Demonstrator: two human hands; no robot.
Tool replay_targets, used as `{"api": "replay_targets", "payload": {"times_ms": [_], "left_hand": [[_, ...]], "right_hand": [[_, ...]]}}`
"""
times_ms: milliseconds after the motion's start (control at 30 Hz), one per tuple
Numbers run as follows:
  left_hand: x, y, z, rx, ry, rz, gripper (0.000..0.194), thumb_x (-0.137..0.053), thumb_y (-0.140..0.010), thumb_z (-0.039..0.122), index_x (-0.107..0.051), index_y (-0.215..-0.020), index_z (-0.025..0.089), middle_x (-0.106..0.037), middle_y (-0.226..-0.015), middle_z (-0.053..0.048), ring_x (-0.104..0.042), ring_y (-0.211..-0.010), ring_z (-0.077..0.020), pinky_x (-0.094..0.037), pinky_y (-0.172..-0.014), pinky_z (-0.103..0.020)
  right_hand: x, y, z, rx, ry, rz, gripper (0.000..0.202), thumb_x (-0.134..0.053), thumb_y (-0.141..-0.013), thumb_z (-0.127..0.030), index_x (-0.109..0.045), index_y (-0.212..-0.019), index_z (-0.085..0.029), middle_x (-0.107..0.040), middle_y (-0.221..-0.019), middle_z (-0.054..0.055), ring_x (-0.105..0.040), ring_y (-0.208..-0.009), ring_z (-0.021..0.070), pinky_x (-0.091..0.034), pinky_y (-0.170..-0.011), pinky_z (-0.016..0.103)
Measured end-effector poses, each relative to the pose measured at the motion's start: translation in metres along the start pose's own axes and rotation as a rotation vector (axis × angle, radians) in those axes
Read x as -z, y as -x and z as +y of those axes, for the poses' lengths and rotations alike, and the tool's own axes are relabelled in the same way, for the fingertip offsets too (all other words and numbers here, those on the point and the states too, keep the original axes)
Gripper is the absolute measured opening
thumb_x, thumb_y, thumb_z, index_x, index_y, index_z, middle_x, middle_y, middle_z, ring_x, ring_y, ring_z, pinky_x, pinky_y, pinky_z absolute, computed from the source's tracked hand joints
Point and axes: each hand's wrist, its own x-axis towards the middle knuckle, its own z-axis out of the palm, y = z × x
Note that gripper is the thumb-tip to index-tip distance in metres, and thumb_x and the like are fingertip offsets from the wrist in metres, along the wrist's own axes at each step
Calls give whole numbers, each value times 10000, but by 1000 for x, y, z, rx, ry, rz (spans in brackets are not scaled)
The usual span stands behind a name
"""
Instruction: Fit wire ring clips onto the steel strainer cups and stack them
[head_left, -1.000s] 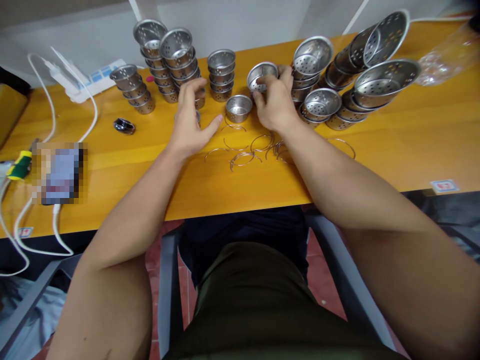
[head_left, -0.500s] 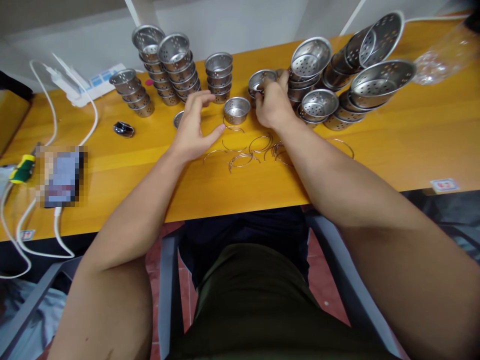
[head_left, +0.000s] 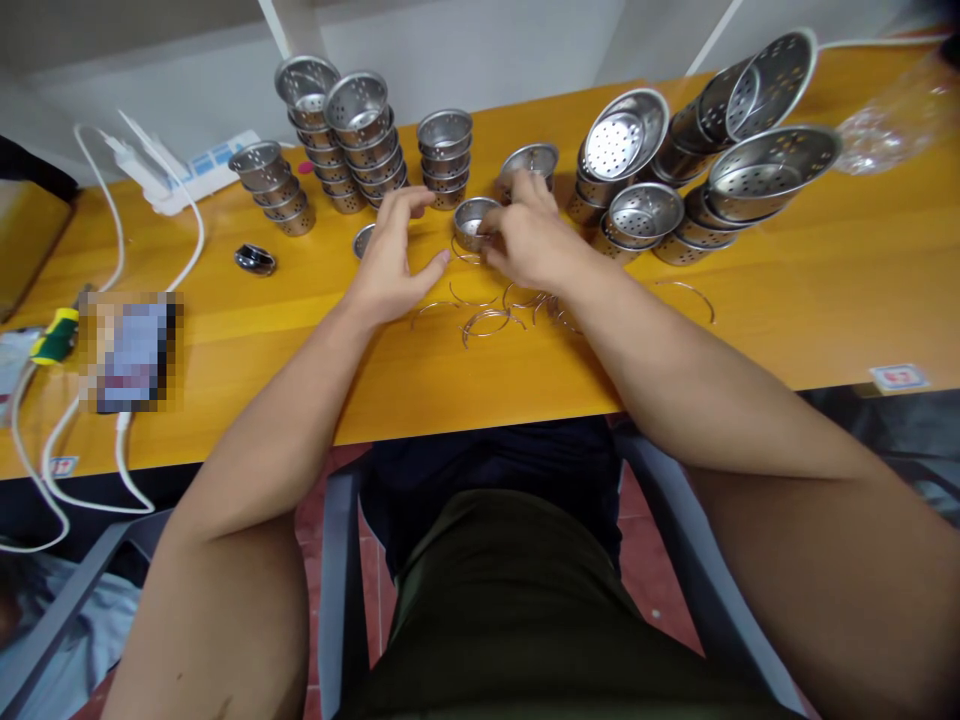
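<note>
My left hand [head_left: 390,262] hovers over the table with its thumb spread from its curved fingers, holding nothing. Behind it, a small metal cup [head_left: 362,240] is partly hidden. My right hand [head_left: 532,235] has its fingers and thumb on the right side of a shallow perforated metal cup [head_left: 469,228], which stands upright between my hands. Just beyond that hand is another perforated cup [head_left: 534,158], its lower part covered by my fingers. Several thin curved wire rings [head_left: 487,322] lie loose in front of the cups, some passing under my right wrist.
Stacks of perforated cups stand at the back left [head_left: 358,105], centre [head_left: 445,130] and right [head_left: 645,215], some leaning. On the left are a black shiny object [head_left: 255,260], a blurred-out phone [head_left: 135,355], white cables and a power strip [head_left: 214,170]. A clear plastic bag [head_left: 881,135] lies far right.
My right hand has moved left and nearer, from the cup beside the right-hand stacks to the single shallow cup. My left hand has stayed about where it was.
</note>
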Motion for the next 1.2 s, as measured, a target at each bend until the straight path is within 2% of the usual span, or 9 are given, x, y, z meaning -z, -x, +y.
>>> {"api": "replay_targets", "payload": {"times_ms": [167, 267, 367, 533, 633, 800, 1000, 1100, 1200], "left_hand": [[0, 0, 1, 43, 33, 9, 961, -1064, -1030, 634, -580, -1817, 373, -688, -1849, -161, -702, -1726, -460, -606, -1516, -698], [2, 1, 4, 49, 49, 8, 1209, -1132, -971, 649, -425, -1925, 425, -661, -1910, -135, -607, -1841, -451, -569, -1552, -708], [6, 1, 1, 55, 65, -11, 1153, -1132, -961, 679, -489, -1868, 375, -736, -1812, -156, -689, -1769, -448, -598, -1519, -669], [7, -5, -17, 45, 119, 89, 1197, -1110, -917, 836, -473, -1843, 423, -708, -1813, -164, -752, -1698, -443, -661, -1443, -639], [5, -6, -17, 64, 114, 69, 1250, -1079, -883, 959, -486, -1847, 427, -712, -1828, -174, -745, -1711, -455, -651, -1450, -644], [4, -4, -4, 49, 112, 45, 1248, -1034, -889, 1013, -480, -1852, 444, -728, -1813, -174, -765, -1682, -457, -651, -1451, -668], [0, -7, -14, 63, 51, 101, 1174, -1038, -897, 1007, -507, -1744, 392, -754, -1671, -152, -800, -1595, -428, -649, -1446, -661], [-1, -7, -19, 71, 121, 122, 1204, -1031, -785, 1112, -565, -1618, 378, -800, -1587, -144, -838, -1506, -436, -669, -1414, -693], [-2, -6, -20, 106, 152, 116, 1206, -1052, -754, 1109, -598, -1590, 368, -810, -1596, -152, -841, -1498, -439, -680, -1395, -697]], "right_hand": [[10, 0, -6, 118, -48, 126, 355, -678, -1237, -707, -932, -1389, -512, -824, -1321, 160, -619, -1589, 541, -583, -1356, 829], [10, 7, -30, 239, -126, 44, 363, -645, -1278, -662, -915, -1421, -467, -832, -1426, 145, -709, -1519, 487, -653, -1327, 730], [1, 13, -43, 350, -224, -16, 349, -647, -1309, -594, -897, -1460, -402, -838, -1513, 131, -786, -1439, 438, -696, -1287, 664], [2, 7, -26, 108, -248, 48, 316, -795, -1255, -557, -872, -1507, -383, -895, -1493, 129, -868, -1266, 402, -753, -1129, 560], [4, -2, -4, 15, -144, -112, 200, -869, -1181, -448, -913, -1335, -329, -950, -1317, 143, -886, -1178, 429, -740, -1123, 609], [-15, -16, 12, -12, 22, -266, 51, -845, -1086, -267, -877, -1054, -289, -960, -1241, 159, -888, -1276, 459, -696, -1197, 637], [-21, -20, 3, -86, 98, -297, 262, -899, -976, -247, -685, -833, -295, -907, -1100, 176, -886, -1254, 531, -704, -1125, 679], [-11, -15, -1, -69, 109, -336, 289, -905, -898, -169, -643, -855, -284, -891, -1133, 186, -883, -1250, 545, -688, -1131, 679], [1, -10, 1, -41, 89, -323, 232, -881, -890, -140, -723, -986, -280, -906, -1148, 174, -881, -1217, 504, -695, -1122, 635]]}}
